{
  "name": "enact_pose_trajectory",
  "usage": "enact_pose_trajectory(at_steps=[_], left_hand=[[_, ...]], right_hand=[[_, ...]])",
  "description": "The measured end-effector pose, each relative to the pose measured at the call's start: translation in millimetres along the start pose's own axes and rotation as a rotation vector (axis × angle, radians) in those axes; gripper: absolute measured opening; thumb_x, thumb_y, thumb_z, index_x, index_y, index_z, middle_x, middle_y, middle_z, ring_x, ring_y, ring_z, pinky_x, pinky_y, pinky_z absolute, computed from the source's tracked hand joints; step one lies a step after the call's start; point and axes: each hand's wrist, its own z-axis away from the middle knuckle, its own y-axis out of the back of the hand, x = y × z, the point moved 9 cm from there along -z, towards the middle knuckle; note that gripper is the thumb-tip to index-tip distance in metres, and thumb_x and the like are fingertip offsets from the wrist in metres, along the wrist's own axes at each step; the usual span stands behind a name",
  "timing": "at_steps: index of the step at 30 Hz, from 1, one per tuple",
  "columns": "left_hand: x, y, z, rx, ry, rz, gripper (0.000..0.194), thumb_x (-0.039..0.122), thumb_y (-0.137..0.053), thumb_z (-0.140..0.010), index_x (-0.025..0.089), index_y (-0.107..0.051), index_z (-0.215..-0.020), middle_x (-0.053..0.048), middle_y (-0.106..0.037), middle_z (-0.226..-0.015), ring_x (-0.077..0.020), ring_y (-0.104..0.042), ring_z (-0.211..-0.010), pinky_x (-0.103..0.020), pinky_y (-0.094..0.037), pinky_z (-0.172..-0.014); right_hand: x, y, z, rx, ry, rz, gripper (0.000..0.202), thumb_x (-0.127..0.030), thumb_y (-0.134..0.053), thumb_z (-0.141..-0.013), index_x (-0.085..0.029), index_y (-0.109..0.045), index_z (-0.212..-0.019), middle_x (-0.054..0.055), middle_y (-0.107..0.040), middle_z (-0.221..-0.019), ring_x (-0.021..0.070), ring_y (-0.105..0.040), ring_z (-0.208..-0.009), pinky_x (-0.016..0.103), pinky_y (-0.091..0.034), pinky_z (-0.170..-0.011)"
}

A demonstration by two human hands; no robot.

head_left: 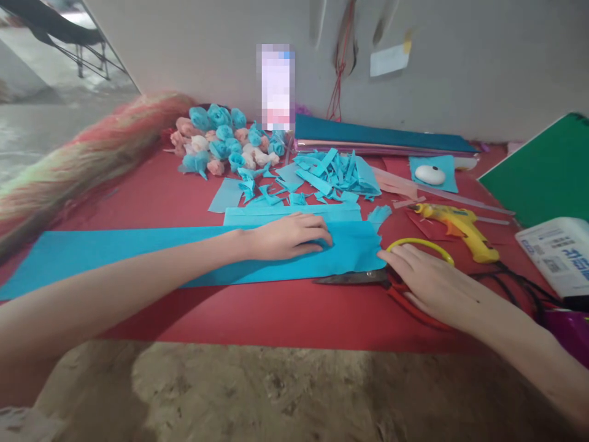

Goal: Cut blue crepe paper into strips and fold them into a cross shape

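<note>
Red desk (257,316) under left grip (294,236) and right grip (426,276), long blue sheet (354,248) beneath the left, which lies released, palm down, scissors (352,278) at the right, cannot tell whether grasped, yellow glue gun (460,224) just beyond it.

Legible nowhere: printed in blue on the box (554,256) right of the glue gun (465,224), but too blurred.
</note>
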Motion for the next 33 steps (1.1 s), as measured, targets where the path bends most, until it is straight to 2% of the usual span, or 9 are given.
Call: enact_pose_trajectory(at_steps=[5, 11, 18, 23, 28, 33], left_hand=[[-0.5, -2.4, -2.4, -0.005, -0.004, -0.022, 0.022, 0.026, -0.042, -0.094, 0.017, -0.056, -0.109, -0.009, -0.057, -0.107, -0.0187, -0.054, -0.099, -0.03, -0.041, -0.086], [0.5, -4.2, -1.0, -0.026, -0.026, -0.064, 0.022, 0.024, -0.043, -0.094, 0.016, -0.055, -0.111, -0.01, -0.055, -0.11, -0.0192, -0.052, -0.101, -0.031, -0.04, -0.088], [-0.2, -4.2, -1.0, -0.035, -0.008, -0.061, 0.022, 0.024, -0.041, -0.094, 0.018, -0.054, -0.111, -0.009, -0.055, -0.11, -0.0188, -0.052, -0.101, -0.031, -0.039, -0.088], [-0.2, -3.8, -1.3, -0.03, 0.004, -0.064, 0.022, 0.025, -0.041, -0.094, 0.017, -0.055, -0.11, -0.009, -0.055, -0.109, -0.0188, -0.053, -0.099, -0.03, -0.039, -0.086], [0.3, -4.3, -1.9, -0.044, 0.015, -0.069, 0.023, 0.025, -0.041, -0.094, 0.017, -0.055, -0.11, -0.01, -0.055, -0.11, -0.0188, -0.053, -0.1, -0.03, -0.039, -0.086], [0.9, -2.9, -1.9, -0.042, 0.01, -0.093, 0.025, 0.026, -0.039, -0.095, 0.017, -0.055, -0.111, -0.011, -0.056, -0.111, -0.0197, -0.053, -0.1, -0.03, -0.039, -0.085]], right_hand=[[0.2, 2.8, 1.4, 0.018, 0.019, -0.016, 0.05, 0.001, -0.035, -0.07, -0.007, -0.045, -0.118, 0.017, -0.061, -0.105, 0.0263, -0.059, -0.097, 0.036, -0.05, -0.076], [-1.5, 20.3, 1.9, 0.149, 0.065, -0.021, 0.041, 0.002, -0.034, -0.073, -0.01, -0.05, -0.108, 0.012, -0.066, -0.091, 0.0215, -0.062, -0.086, 0.031, -0.048, -0.074], [-5.5, 13.7, 7.4, 0.042, 0.005, 0.064, 0.041, -0.008, -0.039, -0.073, -0.003, -0.049, -0.112, 0.018, -0.064, -0.097, 0.0277, -0.06, -0.088, 0.039, -0.049, -0.075], [-12.0, 11.2, -2.6, 0.014, -0.018, 0.062, 0.044, -0.008, -0.041, -0.071, -0.004, -0.048, -0.115, 0.017, -0.063, -0.101, 0.0279, -0.059, -0.091, 0.039, -0.05, -0.077], [-20.6, 15.8, -21.1, 0.024, 0.038, 0.012, 0.044, -0.004, -0.041, -0.07, -0.004, -0.049, -0.113, 0.016, -0.063, -0.1, 0.0272, -0.059, -0.093, 0.036, -0.049, -0.076], [-22.5, 24.7, -22.2, 0.084, 0.103, -0.001, 0.034, 0.001, -0.036, -0.076, -0.006, -0.054, -0.104, 0.012, -0.064, -0.085, 0.0235, -0.06, -0.081, 0.034, -0.047, -0.073]])
